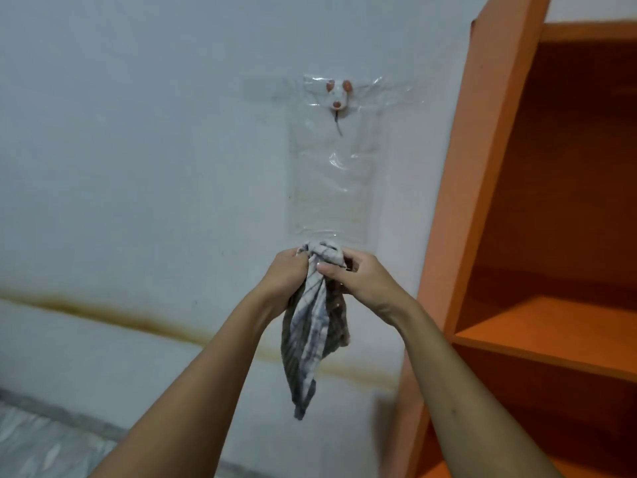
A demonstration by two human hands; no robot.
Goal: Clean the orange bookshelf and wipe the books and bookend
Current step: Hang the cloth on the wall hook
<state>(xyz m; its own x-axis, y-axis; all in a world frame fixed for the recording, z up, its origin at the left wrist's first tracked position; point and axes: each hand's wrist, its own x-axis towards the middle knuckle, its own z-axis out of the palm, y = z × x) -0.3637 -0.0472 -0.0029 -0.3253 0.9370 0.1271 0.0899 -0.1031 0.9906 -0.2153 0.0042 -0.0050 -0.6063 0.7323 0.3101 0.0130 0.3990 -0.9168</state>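
– Between the two grips, just under the clear plastic sheet [331, 188] taped to the wall [138, 132], hangs the checked cloth [317, 332]. What is the step here?

– Readying the cloth, I judge: bunching or wringing it before it goes to the orange bookshelf [475, 167], which stands just right of the right grip [362, 277].

– How are the grips set?

– Both are closed round the cloth's top. The left grip [289, 274] has its fingers curled into the bunch. The right grip pinches the same bunch, thumb across the front. The two nearly touch, and the cloth's long tail dangles free below them.

– How to do it well?

– Gather that tail up into a pad, so a flat face leads and no corner drags. Then give it to one grip and carry it right to the shelf boards. Starting high and working down lets dust fall only on unwiped boards.

– And the books and bookend?

– None shows near either grip. Above them there is only a mouse-shaped hook [339, 94].
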